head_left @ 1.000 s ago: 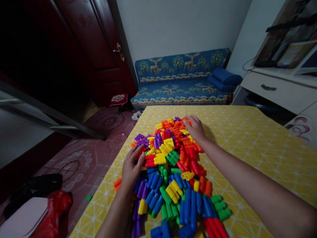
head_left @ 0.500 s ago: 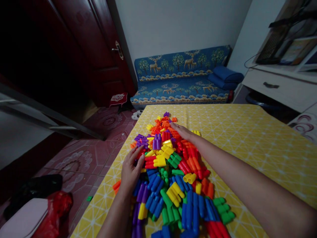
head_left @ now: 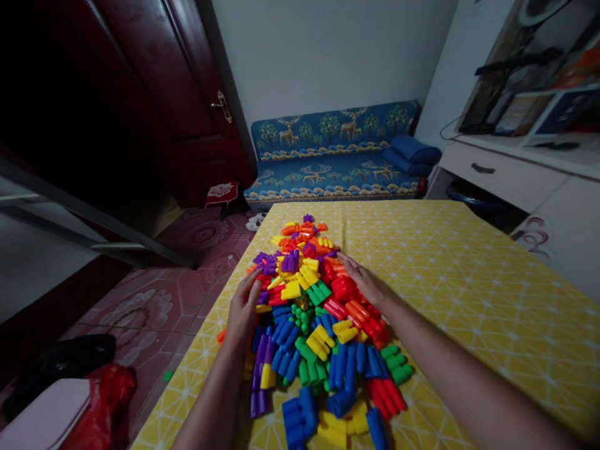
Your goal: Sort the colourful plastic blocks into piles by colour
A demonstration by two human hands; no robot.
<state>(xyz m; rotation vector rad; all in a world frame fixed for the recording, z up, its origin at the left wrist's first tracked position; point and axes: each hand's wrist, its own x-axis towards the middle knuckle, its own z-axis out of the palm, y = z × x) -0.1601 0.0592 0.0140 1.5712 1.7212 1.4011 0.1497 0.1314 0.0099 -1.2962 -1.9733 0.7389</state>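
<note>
A long heap of plastic building blocks in red, orange, yellow, green, blue and purple lies on the yellow tablecloth [head_left: 450, 281]. At the heap's left side is my left hand [head_left: 242, 306], fingers stretched forward against the blocks near some purple pieces [head_left: 266, 262]. Along the right side rests my right hand [head_left: 368, 282], its fingers extended beside red blocks [head_left: 344, 289]. Neither hand grips a block. Closer to me lie a blue block [head_left: 300, 420] and a red block [head_left: 387, 398]. My forearms flank the pile.
Behind the table stands a blue patterned sofa [head_left: 328, 169]. A white desk [head_left: 506, 175] is at the right, and a small red stool [head_left: 221, 192] by the dark red door [head_left: 187, 94]. On the floor are a red bag [head_left: 110, 400] and a green block [head_left: 167, 376].
My right hand has come back toward me along the heap's right side, and blocks there have shifted inward. My left hand stays at the left side. The view has turned slightly right.
</note>
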